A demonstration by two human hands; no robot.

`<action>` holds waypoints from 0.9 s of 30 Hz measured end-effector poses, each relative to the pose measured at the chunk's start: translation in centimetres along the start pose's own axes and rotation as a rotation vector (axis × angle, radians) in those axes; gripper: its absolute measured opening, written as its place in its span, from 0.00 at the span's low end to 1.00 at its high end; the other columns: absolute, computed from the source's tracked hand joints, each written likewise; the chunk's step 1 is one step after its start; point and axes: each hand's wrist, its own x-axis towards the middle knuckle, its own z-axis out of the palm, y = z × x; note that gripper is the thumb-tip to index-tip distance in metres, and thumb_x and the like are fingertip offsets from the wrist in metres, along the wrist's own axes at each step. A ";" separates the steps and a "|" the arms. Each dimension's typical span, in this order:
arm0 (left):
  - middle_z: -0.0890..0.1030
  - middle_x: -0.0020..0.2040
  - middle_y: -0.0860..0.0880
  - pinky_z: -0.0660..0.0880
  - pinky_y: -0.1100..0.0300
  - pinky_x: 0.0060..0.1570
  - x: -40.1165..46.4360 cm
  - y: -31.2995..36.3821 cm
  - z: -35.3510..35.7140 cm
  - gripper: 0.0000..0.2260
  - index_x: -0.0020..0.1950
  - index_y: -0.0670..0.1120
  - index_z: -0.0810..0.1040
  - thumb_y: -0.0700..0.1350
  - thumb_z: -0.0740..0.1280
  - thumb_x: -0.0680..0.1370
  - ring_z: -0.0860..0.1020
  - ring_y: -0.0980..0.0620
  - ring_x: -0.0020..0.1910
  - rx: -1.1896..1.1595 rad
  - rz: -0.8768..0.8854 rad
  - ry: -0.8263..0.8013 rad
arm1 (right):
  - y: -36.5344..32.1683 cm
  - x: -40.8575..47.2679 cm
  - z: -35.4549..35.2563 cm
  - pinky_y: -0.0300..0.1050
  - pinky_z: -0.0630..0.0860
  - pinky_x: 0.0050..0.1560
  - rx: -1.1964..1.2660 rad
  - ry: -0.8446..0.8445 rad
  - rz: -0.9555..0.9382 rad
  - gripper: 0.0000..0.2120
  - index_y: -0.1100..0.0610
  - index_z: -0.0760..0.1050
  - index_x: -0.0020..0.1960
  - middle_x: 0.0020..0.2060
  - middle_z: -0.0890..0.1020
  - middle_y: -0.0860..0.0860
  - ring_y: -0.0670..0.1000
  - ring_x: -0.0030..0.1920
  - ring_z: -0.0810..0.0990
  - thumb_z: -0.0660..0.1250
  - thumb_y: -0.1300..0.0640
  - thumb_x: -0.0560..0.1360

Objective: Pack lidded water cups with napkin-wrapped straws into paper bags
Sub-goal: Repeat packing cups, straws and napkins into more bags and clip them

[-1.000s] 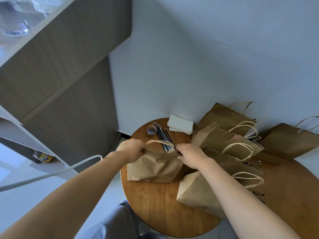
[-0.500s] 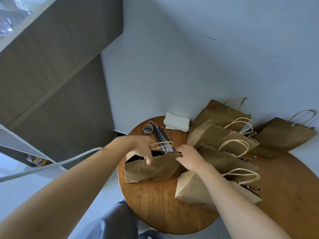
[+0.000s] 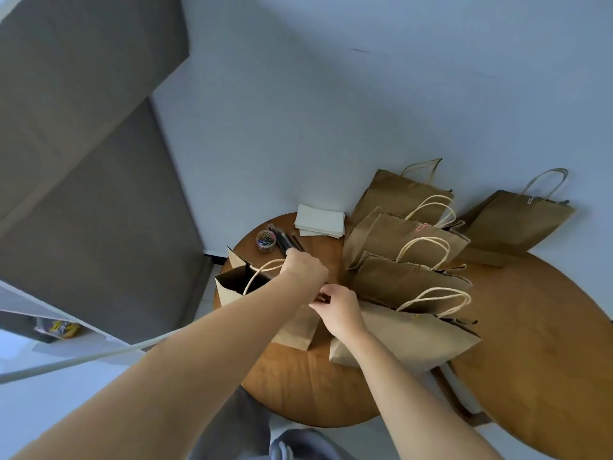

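While you spread the paper bag [image 3: 232, 283] at the round table's [image 3: 298, 386] left edge, no cup shows.
Left hand [image 3: 306, 272] grips its rim, right hand [image 3: 336, 310] pinches the near edge; next, fetch a lidded cup.

We only get one view, head-mounted, looking steeply down and forward over our own arms at the round bench [image 3: 298, 386], wall at 12 o'clock.
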 end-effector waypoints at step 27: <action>0.72 0.37 0.49 0.69 0.59 0.37 -0.4 -1.9 1.5 0.08 0.54 0.45 0.77 0.39 0.59 0.80 0.73 0.49 0.39 0.088 0.295 -0.008 | 3.8 -0.1 6.7 0.48 0.68 0.68 0.015 -0.078 0.164 0.27 0.58 0.69 0.66 0.68 0.68 0.54 0.55 0.69 0.65 0.72 0.51 0.71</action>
